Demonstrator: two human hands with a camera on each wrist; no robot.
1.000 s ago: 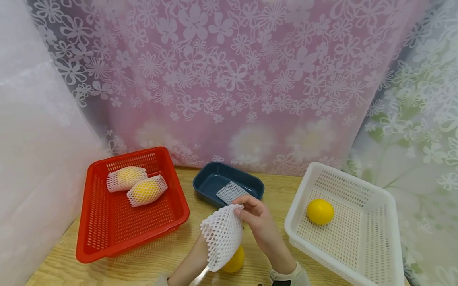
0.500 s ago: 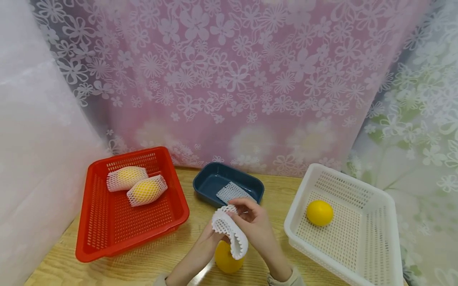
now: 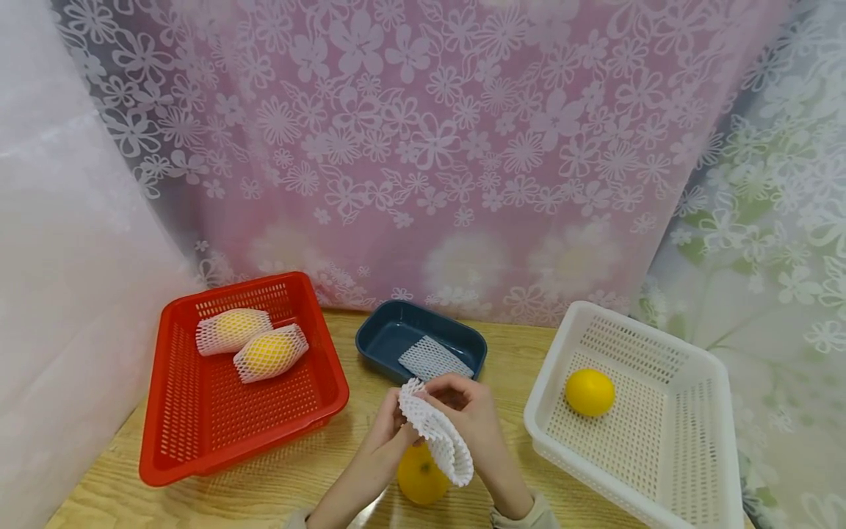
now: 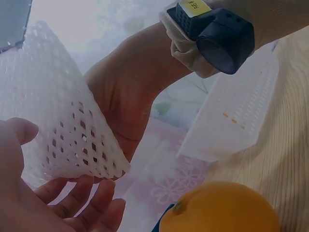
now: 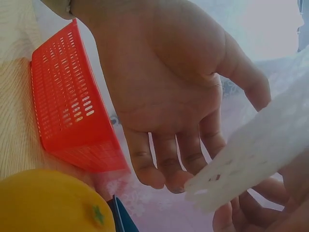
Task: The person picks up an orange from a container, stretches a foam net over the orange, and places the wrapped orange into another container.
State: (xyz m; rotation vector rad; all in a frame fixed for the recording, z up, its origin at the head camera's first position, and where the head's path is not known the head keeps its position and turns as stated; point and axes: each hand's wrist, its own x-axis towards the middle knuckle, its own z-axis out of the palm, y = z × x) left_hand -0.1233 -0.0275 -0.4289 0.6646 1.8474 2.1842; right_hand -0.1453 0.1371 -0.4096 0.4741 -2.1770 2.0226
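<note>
A white foam fruit net is held between both hands above the table. My left hand grips its near-left side; in the left wrist view, thumb and curled fingers lie on either side of the net. My right hand pinches its upper rim with thumb and fingers. The net's lower end hangs folded, and its mouth gapes slightly. Directly below stands a yellow orange on the table, partly hidden by the net; its green stem end shows in the right wrist view.
At left, a red basket holds two yellow fruits in foam nets. A dark blue tray behind the hands holds flat foam nets. The white basket at right contains one yellow fruit. A floral curtain hangs behind.
The net has come off the left wrist and forearm, which it covered a second ago. Both hands now hold it close together, with its mouth turned down and to the right.
</note>
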